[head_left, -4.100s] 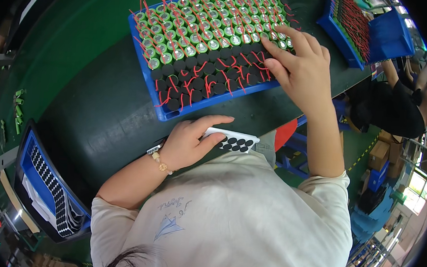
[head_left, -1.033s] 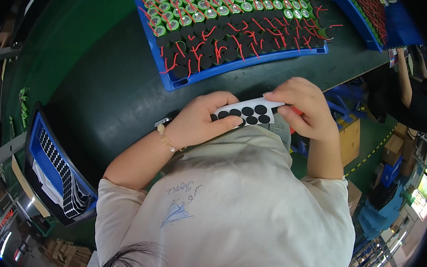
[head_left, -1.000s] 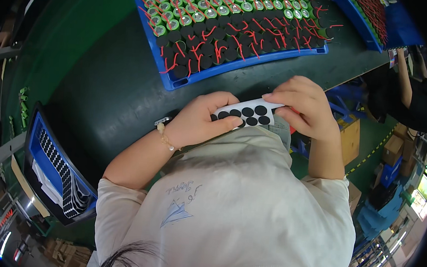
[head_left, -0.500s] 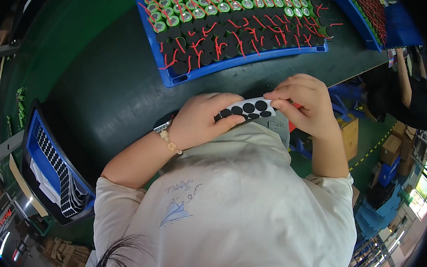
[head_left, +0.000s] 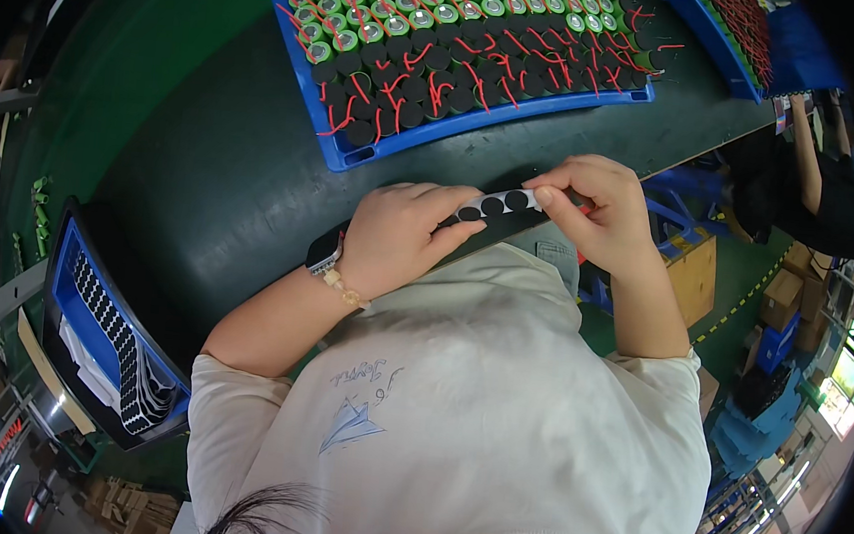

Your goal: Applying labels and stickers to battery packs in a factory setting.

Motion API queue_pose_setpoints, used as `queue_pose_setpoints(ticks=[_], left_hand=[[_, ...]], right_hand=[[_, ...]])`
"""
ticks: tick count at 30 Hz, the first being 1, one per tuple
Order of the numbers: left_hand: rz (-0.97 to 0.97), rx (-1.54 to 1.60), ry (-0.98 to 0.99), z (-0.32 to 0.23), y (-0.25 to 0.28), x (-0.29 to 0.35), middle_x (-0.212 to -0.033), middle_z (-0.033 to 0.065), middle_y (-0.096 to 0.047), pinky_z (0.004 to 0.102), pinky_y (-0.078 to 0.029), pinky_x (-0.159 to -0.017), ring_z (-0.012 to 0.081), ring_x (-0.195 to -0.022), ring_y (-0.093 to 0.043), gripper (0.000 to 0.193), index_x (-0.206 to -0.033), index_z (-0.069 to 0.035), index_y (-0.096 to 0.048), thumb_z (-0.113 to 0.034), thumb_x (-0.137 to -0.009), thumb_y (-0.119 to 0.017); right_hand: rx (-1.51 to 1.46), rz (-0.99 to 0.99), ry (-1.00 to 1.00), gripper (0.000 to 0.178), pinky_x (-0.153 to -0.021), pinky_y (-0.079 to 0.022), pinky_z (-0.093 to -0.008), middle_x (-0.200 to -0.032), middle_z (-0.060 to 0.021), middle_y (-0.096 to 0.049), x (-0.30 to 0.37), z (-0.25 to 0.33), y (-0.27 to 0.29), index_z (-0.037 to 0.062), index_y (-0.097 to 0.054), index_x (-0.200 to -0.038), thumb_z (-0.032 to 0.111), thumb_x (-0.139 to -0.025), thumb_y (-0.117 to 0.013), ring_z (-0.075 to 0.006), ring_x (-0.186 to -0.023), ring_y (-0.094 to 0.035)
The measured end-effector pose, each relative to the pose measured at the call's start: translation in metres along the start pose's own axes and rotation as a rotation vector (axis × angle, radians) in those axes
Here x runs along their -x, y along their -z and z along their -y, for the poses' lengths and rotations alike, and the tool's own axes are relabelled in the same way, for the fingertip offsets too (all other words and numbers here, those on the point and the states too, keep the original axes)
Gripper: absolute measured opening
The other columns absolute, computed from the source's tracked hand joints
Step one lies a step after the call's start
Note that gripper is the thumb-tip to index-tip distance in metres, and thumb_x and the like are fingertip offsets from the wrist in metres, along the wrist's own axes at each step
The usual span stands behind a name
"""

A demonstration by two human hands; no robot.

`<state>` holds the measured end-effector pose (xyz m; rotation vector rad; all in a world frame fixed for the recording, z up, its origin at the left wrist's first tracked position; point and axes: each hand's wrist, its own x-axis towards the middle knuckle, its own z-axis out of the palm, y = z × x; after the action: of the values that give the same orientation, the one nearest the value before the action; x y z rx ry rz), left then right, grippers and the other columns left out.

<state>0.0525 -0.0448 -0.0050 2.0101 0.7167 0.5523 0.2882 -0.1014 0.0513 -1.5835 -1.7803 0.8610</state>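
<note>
While both hands hold the sticker sheet between the tray and the shirt, we note its changed tilt: half a second ago parts of two rows of black dots showed, whereas now we see one row of three. This suggests to us that the backing is being bent, with the work centred on the sheet, away from the batteries. The left hand grips it between thumb and fingers; the right hand pinches its right end; the two do not touch. A band of table separates them from the near rim of the blue tray. We judge room tight toward the shirt, wider leftward to the bin; at right, the table edge passes just beside the right hand.
</note>
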Motion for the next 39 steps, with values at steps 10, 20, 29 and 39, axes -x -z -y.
queue_pose_setpoints(ticks=[10,20,29,39], left_hand=[[0.034,-0.013,-0.024,0.006,-0.003,0.001,-0.078,0.0088,-0.068,0.0392,-0.050,-0.061,0.0298,-0.069,-0.065,0.019,-0.097,-0.010,-0.071,-0.026,-0.087,-0.070],[0.172,0.310,0.213,-0.002,0.011,-0.003,-0.099,0.0096,-0.073,0.0285,-0.054,-0.075,0.0170,-0.083,-0.071,0.031,-0.111,-0.005,-0.071,-0.017,-0.083,-0.078],[0.145,0.819,0.315,0.008,0.005,0.000,-0.102,0.0088,-0.073,0.0244,-0.054,-0.077,0.0116,-0.085,-0.068,0.030,-0.118,0.000,-0.068,-0.002,-0.088,-0.071],[0.010,0.335,0.127,0.010,0.001,0.001,-0.090,0.0098,-0.073,0.0306,-0.052,-0.066,0.0228,-0.073,-0.067,0.024,-0.107,-0.010,-0.074,-0.016,-0.084,-0.076]], right_hand=[[-0.064,0.028,0.041,0.022,-0.056,-0.041,-0.0281,-0.076,-0.0046,-0.062,-0.008,0.002,-0.009,0.0032,-0.071,-0.092,0.011,-0.074,-0.082,-0.0155,-0.064,-0.056],[-0.093,0.105,-0.173,0.016,-0.057,-0.042,-0.0259,-0.075,-0.0033,-0.062,0.000,-0.002,-0.011,0.0026,-0.070,-0.082,0.006,-0.073,-0.082,-0.0115,-0.066,-0.056],[-0.621,0.062,-0.297,0.015,-0.064,-0.042,-0.0240,-0.081,-0.0037,-0.062,0.005,-0.013,-0.016,0.0009,-0.067,-0.088,0.002,-0.078,-0.077,-0.0095,-0.074,-0.056],[0.372,0.040,0.318,0.031,-0.070,-0.048,-0.0351,-0.091,-0.0058,-0.060,-0.020,0.015,0.014,0.0097,-0.070,-0.096,0.013,-0.067,-0.082,-0.0264,-0.081,-0.057]])
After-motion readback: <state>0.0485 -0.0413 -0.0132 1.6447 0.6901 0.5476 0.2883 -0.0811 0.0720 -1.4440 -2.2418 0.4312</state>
